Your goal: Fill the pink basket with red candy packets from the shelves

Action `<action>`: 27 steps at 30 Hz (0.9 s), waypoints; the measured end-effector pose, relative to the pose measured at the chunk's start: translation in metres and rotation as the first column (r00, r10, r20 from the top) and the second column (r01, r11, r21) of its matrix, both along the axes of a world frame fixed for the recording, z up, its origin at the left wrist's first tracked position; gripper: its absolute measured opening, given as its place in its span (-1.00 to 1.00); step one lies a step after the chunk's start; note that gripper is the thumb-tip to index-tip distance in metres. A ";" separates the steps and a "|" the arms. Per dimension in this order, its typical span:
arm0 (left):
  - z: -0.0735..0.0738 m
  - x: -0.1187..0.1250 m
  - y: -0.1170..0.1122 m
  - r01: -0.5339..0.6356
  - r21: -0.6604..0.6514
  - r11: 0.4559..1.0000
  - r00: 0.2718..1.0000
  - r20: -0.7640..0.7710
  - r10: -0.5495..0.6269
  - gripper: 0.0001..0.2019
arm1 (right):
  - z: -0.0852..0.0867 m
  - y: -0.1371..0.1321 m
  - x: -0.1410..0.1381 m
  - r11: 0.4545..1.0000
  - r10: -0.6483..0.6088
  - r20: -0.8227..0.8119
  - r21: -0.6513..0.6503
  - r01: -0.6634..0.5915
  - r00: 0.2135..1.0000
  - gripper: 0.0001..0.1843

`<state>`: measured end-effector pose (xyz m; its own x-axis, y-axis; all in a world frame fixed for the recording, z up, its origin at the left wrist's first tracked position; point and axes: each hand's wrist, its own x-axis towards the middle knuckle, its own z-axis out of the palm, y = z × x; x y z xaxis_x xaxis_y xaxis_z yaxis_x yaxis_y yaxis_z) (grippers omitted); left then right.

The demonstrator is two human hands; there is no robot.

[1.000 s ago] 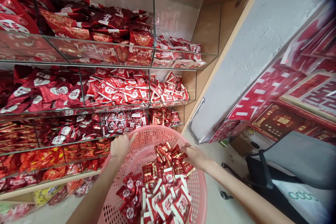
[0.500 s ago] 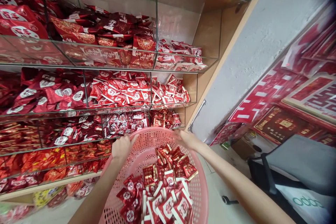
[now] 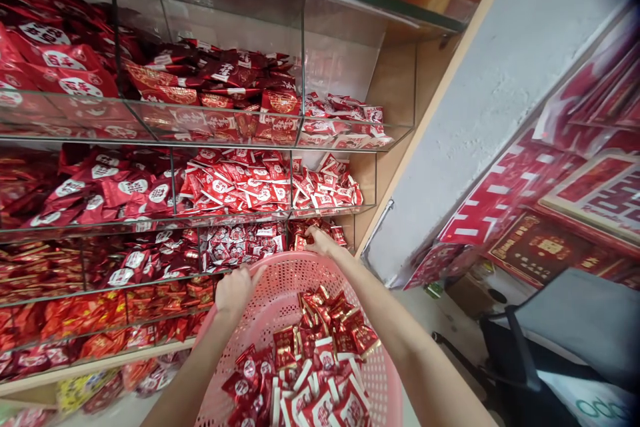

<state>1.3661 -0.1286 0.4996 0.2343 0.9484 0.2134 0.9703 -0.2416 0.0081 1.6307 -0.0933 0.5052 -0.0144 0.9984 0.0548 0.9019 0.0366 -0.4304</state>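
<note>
My left hand [image 3: 235, 292] is closed over the rim of a pink perforated plastic basket [image 3: 273, 280]. Inside the basket lie red-and-white packets [image 3: 325, 400], dark red packets [image 3: 250, 373] and red-and-gold packets [image 3: 340, 320]. Past the basket's far rim, my right hand [image 3: 323, 241] reaches into a small shelf compartment and touches the red-and-gold packets [image 3: 301, 242] there. Its thumb and fingers look apart, with the fingertips partly among the packets.
Glass-fronted shelves [image 3: 225, 140] hold many red packets in divided compartments. A wooden side panel [image 3: 395, 180] closes their right end, beside a grey wall [image 3: 480, 113]. An office chair [image 3: 520, 340] stands at the right, below red printed decorations [image 3: 500, 193].
My right hand has left the basket's rim and moved forward and left into the compartment of red-and-gold packets. My left hand stays on the rim. The view has shifted slightly.
</note>
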 end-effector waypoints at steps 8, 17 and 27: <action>0.003 0.000 -0.002 -0.013 -0.043 0.999 1.000 0.026 0.014 -0.25 | 0.004 -0.002 -0.002 0.999 0.052 0.025 -0.014 -0.052 0.998 -0.61; 0.006 0.000 -0.004 -0.004 -0.026 1.000 1.000 0.020 0.005 -0.27 | 0.011 -0.009 -0.004 0.995 0.093 0.067 -0.033 -0.091 0.993 -0.61; -0.001 0.001 -0.002 -0.014 0.025 1.000 1.000 0.001 0.014 -0.27 | 0.015 -0.010 0.001 0.995 0.024 0.116 -0.094 -0.013 0.993 -0.64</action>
<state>1.3668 -0.1303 0.4990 0.2212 0.9460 0.2370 0.9735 -0.2285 0.0036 1.6315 -0.1032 0.5203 -0.0338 0.9986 -0.0416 0.9459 0.0186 -0.3240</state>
